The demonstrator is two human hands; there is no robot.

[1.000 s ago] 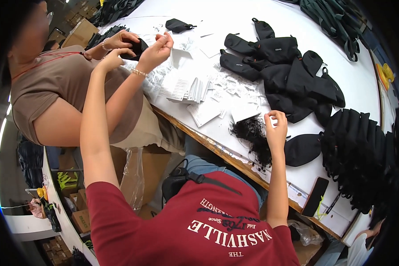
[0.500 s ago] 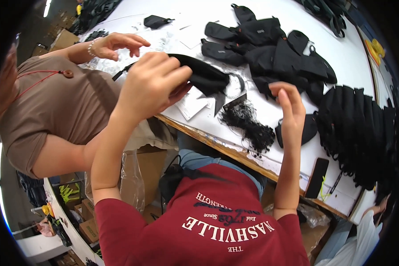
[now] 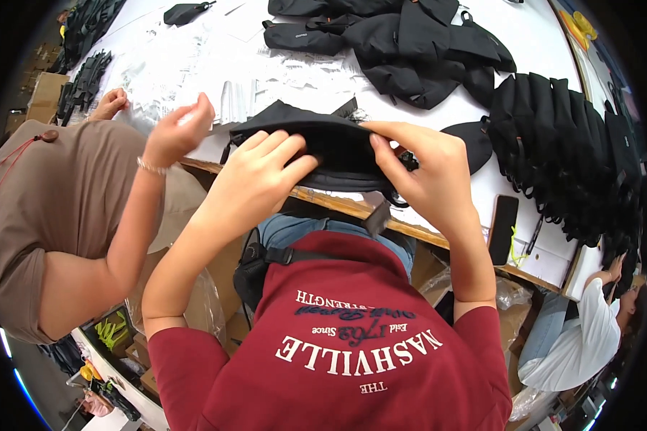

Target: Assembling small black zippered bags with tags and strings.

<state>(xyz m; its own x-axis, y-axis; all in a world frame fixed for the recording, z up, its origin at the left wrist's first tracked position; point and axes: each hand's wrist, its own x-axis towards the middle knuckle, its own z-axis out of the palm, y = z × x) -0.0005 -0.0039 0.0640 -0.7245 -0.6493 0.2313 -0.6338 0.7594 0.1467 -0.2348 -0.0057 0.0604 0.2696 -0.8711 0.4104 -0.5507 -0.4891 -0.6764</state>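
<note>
Both hands are up at the centre of the view, gripping one black fabric pouch [image 3: 327, 144] between them. The left hand [image 3: 259, 179] has its grip closed on the pouch's left half, fingers spread over the top and thumb hidden underneath. The right hand [image 3: 424, 176] is closed on the right end, fingers curled over the edge. The pouch hangs just above the near edge of the white bench [image 3: 532, 43], clear of its surface, with a strap end dangling below at 6 o'clock.

The step in hand looks like working or checking this single pouch by its top edge. A further move would call for both grips to hold the soft fabric evenly, since it sags between them, and for the loose strap to stay clear of the bench edge.

At 12 to 1 o'clock lies a loose heap of black pouches [image 3: 410, 43]. At 3 o'clock a row of stacked black pouches [image 3: 568, 136] stands on edge. A dark phone [image 3: 503, 228] lies near the bench edge at 4 o'clock. Clear wrappers and papers [image 3: 194, 65] are scattered at 11 o'clock. At 9 o'clock a co-worker in a brown top raises a hand [image 3: 176, 133] just beside the held pouch, not touching it.
</note>
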